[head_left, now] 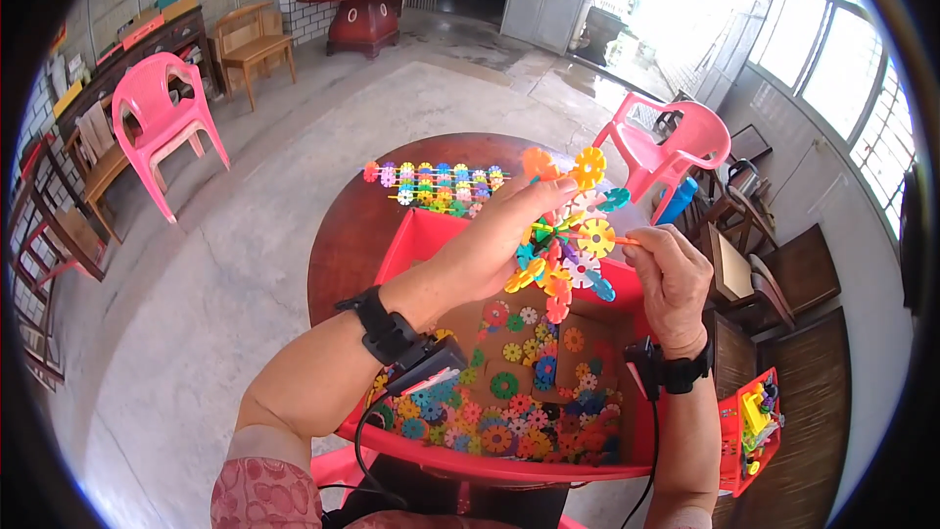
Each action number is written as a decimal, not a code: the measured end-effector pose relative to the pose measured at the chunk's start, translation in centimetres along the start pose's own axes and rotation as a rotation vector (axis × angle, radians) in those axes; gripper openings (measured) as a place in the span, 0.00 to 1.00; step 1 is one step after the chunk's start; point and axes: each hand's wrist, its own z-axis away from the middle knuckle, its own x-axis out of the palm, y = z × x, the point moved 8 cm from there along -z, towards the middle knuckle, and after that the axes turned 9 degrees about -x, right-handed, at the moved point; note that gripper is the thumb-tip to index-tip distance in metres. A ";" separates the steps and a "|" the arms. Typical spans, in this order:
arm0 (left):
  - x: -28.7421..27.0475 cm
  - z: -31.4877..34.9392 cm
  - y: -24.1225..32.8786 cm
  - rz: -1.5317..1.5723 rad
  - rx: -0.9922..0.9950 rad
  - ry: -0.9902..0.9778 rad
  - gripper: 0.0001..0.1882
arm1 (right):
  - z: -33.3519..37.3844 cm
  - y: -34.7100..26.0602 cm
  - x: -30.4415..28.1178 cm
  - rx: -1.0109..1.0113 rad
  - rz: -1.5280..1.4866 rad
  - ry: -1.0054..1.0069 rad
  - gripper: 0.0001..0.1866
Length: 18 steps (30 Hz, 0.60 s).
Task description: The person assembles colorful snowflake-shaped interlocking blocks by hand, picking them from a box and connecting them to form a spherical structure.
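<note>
A cluster of interlocking plastic snowflake discs point(595, 237) in yellow, orange, white, blue and green hangs above the red bin point(399, 257). My left hand point(494, 240) grips it from the left, with its thumb along the top. On the right side of the cluster, my right hand point(671, 274) pinches an orange disc point(625, 241) seen edge-on. Whether that disc is slotted into the cluster I cannot tell. Loose discs point(504, 385) of many colours lie on the bin's cardboard-brown bottom below my hands.
The bin stands on a round brown table point(338, 255). Behind it lie rows of discs threaded on sticks point(446, 181). Pink plastic chairs stand far left point(162, 88) and far right point(676, 137). A red basket point(734, 451) of toys is at my lower right.
</note>
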 end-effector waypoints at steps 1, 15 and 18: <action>0.2 0.1 0.1 0.001 -0.004 -0.029 0.14 | 0.1 0.2 -0.1 0.014 -0.012 0.007 0.06; 0.9 0.0 0.0 0.114 -0.030 -0.060 0.15 | 0.1 0.2 -0.4 0.106 -0.104 0.070 0.04; 0.9 0.3 0.5 0.005 0.009 0.007 0.15 | 0.0 0.0 -0.4 0.076 -0.088 0.025 0.04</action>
